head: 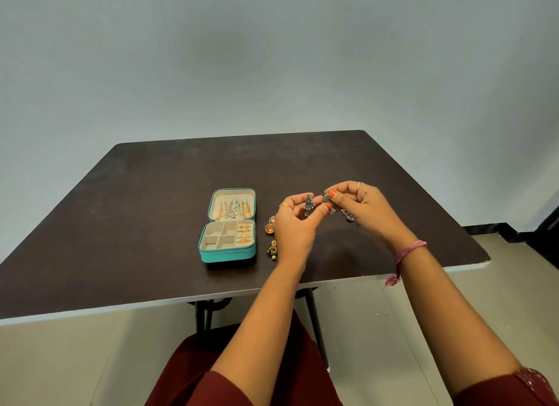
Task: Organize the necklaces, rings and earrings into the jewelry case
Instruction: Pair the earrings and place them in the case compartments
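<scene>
A person sits at a dark brown desk (151, 212) with both hands raised a little above it, to the right of the jewelry case (228, 225). The left hand (295, 221) holds a silver earring (309, 204) – its fingers (325, 208) are curled around it, and the thumb presses from the front. The right hand (360, 204) pinches a second silver earring (328, 203) between thumb and forefinger, and the two earrings are very near each other, almost touching. The case is turquoise and lies open on the desk, lid flat behind the base. In the lid there are necklaces (233, 209), gold and silver, side by side. In the base the right compartments hold gold rings (243, 233), the other compartments are cream and small. Just right of the case, a round gold earring (269, 227) lies on the desk, and nearer to the person a green and gold earring (272, 249) lies beside the left wrist. Farther right of the case, under the right hand, a dark silver piece (348, 215) rests on the desk – I cannot tell what kind it is. On the right wrist there is a pink thread band (406, 252).
</scene>
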Tool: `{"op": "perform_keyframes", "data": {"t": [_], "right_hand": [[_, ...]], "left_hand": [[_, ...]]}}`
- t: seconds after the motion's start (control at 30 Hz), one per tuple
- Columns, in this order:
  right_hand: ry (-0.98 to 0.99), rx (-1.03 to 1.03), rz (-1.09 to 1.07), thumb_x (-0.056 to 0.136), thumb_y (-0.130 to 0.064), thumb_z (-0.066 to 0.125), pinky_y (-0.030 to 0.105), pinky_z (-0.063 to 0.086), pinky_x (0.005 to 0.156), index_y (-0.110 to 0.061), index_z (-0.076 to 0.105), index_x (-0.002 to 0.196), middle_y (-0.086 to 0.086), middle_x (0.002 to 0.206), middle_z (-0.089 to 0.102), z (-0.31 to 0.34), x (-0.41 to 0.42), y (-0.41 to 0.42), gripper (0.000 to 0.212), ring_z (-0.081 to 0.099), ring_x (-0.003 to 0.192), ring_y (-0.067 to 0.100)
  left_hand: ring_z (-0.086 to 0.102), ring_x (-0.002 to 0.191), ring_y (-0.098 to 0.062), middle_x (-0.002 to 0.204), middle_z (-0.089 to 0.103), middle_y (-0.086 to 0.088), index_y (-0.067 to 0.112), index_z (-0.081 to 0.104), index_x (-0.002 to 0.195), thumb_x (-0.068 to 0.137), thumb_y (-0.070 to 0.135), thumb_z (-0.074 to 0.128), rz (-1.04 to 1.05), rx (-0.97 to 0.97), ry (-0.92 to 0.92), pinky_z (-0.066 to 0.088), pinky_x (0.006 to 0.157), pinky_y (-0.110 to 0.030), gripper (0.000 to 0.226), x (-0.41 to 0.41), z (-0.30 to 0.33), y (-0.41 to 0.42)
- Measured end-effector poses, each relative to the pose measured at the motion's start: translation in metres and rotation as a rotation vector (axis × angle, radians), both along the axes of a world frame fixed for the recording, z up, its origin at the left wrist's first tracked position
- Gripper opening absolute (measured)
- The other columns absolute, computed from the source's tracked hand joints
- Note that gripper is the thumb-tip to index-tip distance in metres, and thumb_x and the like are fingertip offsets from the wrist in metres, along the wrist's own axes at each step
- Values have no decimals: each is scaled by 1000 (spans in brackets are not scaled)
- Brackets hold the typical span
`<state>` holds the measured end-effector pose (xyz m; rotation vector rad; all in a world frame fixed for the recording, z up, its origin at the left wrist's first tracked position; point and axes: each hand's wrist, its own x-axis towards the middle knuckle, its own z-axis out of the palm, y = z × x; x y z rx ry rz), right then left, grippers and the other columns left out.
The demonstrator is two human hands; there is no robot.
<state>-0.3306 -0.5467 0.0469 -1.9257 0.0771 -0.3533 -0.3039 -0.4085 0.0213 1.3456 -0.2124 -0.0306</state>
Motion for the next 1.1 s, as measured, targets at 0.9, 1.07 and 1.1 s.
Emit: {"op": "perform_keyframes", "data": {"t": [0.9, 1.07, 1.1], "right_hand": [[73, -534, 24, 96, -18, 54, 5, 41, 66, -21, 67, 103, -9, 84, 64, 2, -1, -1, 16, 59, 78, -2], [40, -496, 4, 95, -17, 55, 8, 45, 67, -19, 68, 107, -5, 92, 68, 1, -1, -1, 18, 62, 82, 1], [12, -421, -11, 95, -17, 55, 7, 45, 64, -18, 68, 108, -6, 91, 68, 1, -1, 0, 18, 63, 79, -1]], "left_hand": [[71, 91, -11, 97, 74, -2, 21, 61, 99, 80, 16, 76, -138, 197, -46, 57, 86, -39, 25, 21, -9, 12], [71, 92, -19, 97, 73, -9, 13, 62, 100, 81, 8, 74, -180, 102, 26, 58, 84, -39, 23, 20, -7, 12], [71, 92, -20, 97, 73, -10, 10, 62, 101, 81, 5, 73, -188, 51, 56, 58, 83, -37, 24, 19, -5, 12]]}}
